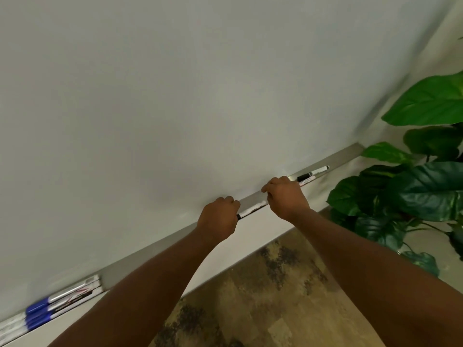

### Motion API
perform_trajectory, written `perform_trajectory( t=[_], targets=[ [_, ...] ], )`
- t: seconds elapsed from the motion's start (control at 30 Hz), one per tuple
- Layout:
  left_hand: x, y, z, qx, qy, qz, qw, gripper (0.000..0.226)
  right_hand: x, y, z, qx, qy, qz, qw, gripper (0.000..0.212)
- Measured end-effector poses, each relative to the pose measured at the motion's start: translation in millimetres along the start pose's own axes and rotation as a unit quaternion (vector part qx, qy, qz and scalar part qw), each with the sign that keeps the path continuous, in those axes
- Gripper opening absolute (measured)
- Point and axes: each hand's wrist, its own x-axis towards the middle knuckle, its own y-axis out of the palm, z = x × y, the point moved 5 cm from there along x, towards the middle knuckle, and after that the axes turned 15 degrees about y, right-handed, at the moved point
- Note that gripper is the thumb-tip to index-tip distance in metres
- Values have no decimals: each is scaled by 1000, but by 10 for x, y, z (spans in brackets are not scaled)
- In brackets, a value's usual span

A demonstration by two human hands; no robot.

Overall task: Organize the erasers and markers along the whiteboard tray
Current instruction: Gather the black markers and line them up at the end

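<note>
A metal whiteboard tray (155,249) runs diagonally from lower left to upper right below the whiteboard (175,96). A white marker with a black end (251,210) lies along the tray between my hands. My left hand (219,219) is closed around its left end, and my right hand (285,196) is closed on its right end. Two more markers with black caps (312,175) rest on the tray just right of my right hand. Several blue-capped markers (60,304) lie bunched on the tray at lower left. No eraser is in view.
A large green leafy plant (423,171) stands at the right, close to the tray's right end. Below the tray are a white wall strip and a wood-pattern floor (263,296).
</note>
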Motion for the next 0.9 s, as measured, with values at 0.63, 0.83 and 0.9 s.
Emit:
perform_trajectory(
  t=[0.63,0.83,0.9],
  targets=[
    [492,463,11,-28,21,40,999,29,449,447,-904,-141,9,109,984,40],
    [509,438,33,-83,4,45,995,22,491,486,-926,-158,-20,105,982,38],
    [503,418,13,-92,12,32,995,19,508,479,-938,-164,-34,100,981,36]
  ],
)
